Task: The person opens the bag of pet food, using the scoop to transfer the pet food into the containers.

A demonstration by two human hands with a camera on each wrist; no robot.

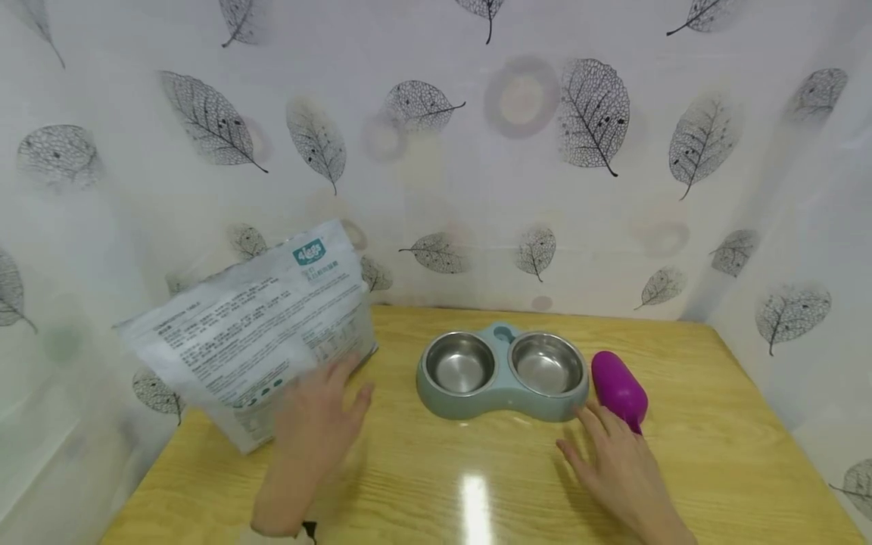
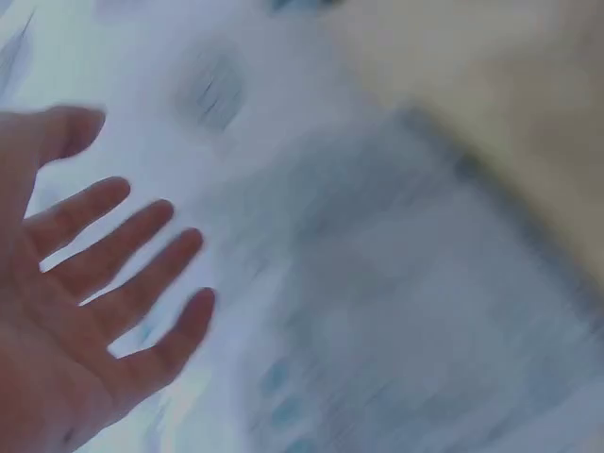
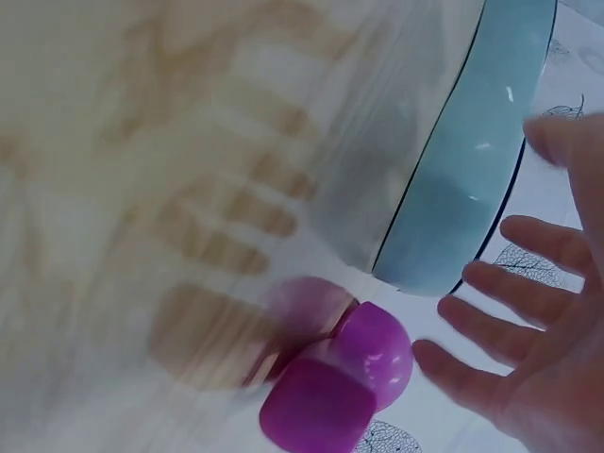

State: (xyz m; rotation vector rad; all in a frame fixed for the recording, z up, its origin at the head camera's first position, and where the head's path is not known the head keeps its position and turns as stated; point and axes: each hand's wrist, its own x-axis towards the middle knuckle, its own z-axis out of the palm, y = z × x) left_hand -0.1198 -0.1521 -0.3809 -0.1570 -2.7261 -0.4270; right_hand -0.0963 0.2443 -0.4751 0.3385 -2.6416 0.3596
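A large white printed pet food bag (image 1: pixel 259 325) stands tilted at the left of the table, its text side toward me. My left hand (image 1: pixel 316 424), blurred, is in front of the bag's lower part; in the left wrist view its fingers are spread and hold nothing. A blue-grey double pet bowl (image 1: pixel 504 386) with two bare steel dishes sits mid-table. My right hand (image 1: pixel 616 469) hovers by the bowl's right front corner, fingers loosely extended and holding nothing. Beside it lies a purple scoop (image 1: pixel 618 386), its handle partly hidden behind that hand.
The yellow wood-grain table (image 1: pixel 422 469) is glossy and reflects light near its front. A pale curtain (image 1: pixel 463 174) printed with dark leaves hangs behind the table and along both sides.
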